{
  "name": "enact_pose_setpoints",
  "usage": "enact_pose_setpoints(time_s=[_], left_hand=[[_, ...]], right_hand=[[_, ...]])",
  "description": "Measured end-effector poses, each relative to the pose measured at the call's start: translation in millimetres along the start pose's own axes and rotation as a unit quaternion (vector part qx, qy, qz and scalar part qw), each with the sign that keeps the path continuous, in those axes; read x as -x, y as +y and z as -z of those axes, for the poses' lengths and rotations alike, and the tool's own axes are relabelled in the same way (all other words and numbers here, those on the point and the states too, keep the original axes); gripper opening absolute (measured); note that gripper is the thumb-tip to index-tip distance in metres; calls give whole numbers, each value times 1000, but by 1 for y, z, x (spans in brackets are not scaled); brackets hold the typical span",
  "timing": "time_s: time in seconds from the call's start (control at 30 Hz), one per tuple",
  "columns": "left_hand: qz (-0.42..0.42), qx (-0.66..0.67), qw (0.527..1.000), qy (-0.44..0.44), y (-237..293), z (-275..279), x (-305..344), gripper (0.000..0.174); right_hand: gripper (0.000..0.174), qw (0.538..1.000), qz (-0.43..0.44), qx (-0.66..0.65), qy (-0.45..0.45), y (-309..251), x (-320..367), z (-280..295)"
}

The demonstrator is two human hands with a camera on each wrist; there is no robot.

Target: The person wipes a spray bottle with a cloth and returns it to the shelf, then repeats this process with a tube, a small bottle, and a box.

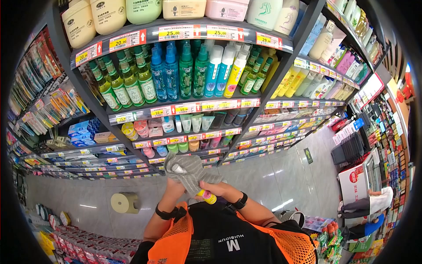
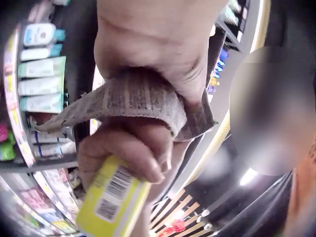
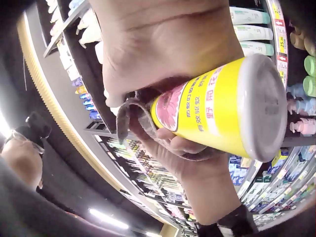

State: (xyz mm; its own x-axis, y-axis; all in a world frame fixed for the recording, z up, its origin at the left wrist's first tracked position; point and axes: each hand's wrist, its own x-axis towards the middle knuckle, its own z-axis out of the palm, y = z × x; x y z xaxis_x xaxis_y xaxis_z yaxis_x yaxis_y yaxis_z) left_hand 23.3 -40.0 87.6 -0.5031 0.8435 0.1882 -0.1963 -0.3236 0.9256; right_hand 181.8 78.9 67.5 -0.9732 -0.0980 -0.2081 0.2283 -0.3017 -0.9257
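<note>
In the head view my right hand [image 1: 214,188] grips a yellow spray bottle [image 1: 207,197] with a pink flower on its label. A grey striped cloth [image 1: 189,169] is bunched around the bottle's upper part, and its white cap [image 1: 178,169] pokes out of the folds. My left hand [image 1: 175,187] holds the cloth against the bottle. The left wrist view shows the bottle's barcode side [image 2: 116,195] below the cloth [image 2: 143,101]. From the right wrist, the bottle's pale base [image 3: 266,108] faces the camera, and left-hand fingers [image 3: 180,144] curl at the cloth beside the label.
Ahead stands a shelf [image 1: 184,110] of green, blue and yellow bottles, with large pump-type bottles above and tubes below. A beige stool [image 1: 124,203] sits on the grey floor [image 1: 281,185]. Two people [image 1: 379,201] are at the far right, near black baskets [image 1: 347,149]. Packaged goods [image 1: 92,244] lie behind left.
</note>
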Motion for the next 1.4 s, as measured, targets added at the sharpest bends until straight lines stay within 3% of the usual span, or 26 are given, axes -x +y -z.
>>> enact_pose_setpoints(time_s=[0.03, 0.1, 0.13, 0.17, 0.27, 0.4, 0.5, 0.57, 0.6, 0.7, 0.8, 0.9, 0.93, 1.0, 1.1, 1.13, 1.2, 1.4], left_hand=[[-42, -80, 996, -25, -2, 3, 1, 62], [-13, -75, 996, -40, 5, -1, 3, 62], [0, -72, 996, -47, 12, -4, 2, 62], [-47, -119, 990, -53, 15, -4, 0, 56], [27, 107, 991, 76, -9, -5, 10, 48], [36, 201, 973, 106, 16, -10, 9, 41], [36, 248, 960, 125, 23, 3, 6, 43], [26, 295, 937, 185, 21, 16, 4, 45], [25, 324, 930, 172, 25, 24, 5, 45], [23, 381, 911, 156, 33, 54, 7, 45], [25, 359, 914, 188, 30, 72, 7, 45], [40, 316, 922, 219, 24, 78, 18, 44], [50, 320, 919, 223, 16, 83, 22, 43], [71, 325, 912, 239, 12, 84, 28, 42], [84, 324, 906, 259, 15, 76, 30, 41], [80, 319, 909, 255, 14, 75, 31, 41], [78, 322, 908, 257, 13, 75, 33, 42], [86, 328, 906, 253, 12, 75, 33, 43]], right_hand=[[77, 999, -18, -22, 42, -1, 1, -3], [77, 989, -55, -64, 124, -15, 7, -11], [74, 992, -48, -28, 114, -21, 9, -13], [71, 994, -41, 9, 104, -26, 11, -14], [60, 992, -52, 107, 48, -46, 11, -16], [41, 994, -23, 97, 48, -57, 5, -25], [35, 969, -120, 217, 17, -90, 3, -32], [40, 961, 26, 273, 45, -86, 7, -34], [42, 947, 100, 298, 58, -85, 10, -35], [55, 929, 143, 325, 104, -68, 17, -20], [58, 968, 30, 186, 166, -69, 31, 6], [58, 924, 109, 237, 278, -80, 43, 32], [54, 927, 74, 188, 316, -108, 52, 23], [51, 883, 90, 239, 394, -121, 58, 38], [47, 671, 244, 500, 490, -130, 60, 81], [45, 721, 182, 410, 528, -142, 65, 77], [39, 717, 230, 370, 544, -164, 69, 84], [40, 643, 405, 328, 561, -201, 62, 134]])
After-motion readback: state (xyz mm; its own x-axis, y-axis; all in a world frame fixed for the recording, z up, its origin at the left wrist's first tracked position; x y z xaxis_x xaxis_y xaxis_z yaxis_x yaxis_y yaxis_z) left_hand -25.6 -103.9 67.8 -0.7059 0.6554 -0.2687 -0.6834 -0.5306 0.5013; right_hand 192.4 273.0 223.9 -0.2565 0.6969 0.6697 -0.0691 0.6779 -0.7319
